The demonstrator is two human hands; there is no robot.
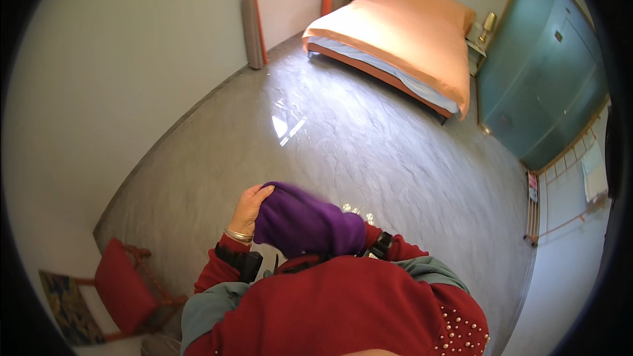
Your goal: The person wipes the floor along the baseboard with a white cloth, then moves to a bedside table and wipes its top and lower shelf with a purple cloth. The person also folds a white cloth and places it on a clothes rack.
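Observation:
A purple cloth garment or fabric piece (309, 220) is stretched across in front of my body. My left hand (249, 210) pinches its upper left corner between thumb and fingers, with metal bangles on that wrist. At the other end, the cloth covers my right hand, so its fingers are hidden. Only the red right sleeve (408, 248) and a dark wrist strap (382, 245) show beside the fabric. Another black strap with a device (245, 263) is around my left forearm.
A red-seated wooden chair (123, 287) stands at the lower left, close to the wall. Ahead is a bed with an orange cover (390, 34). A teal wardrobe (539, 69) and a rack with hanging cloth (593, 173) line the right. The marbled floor (346, 143) is glossy.

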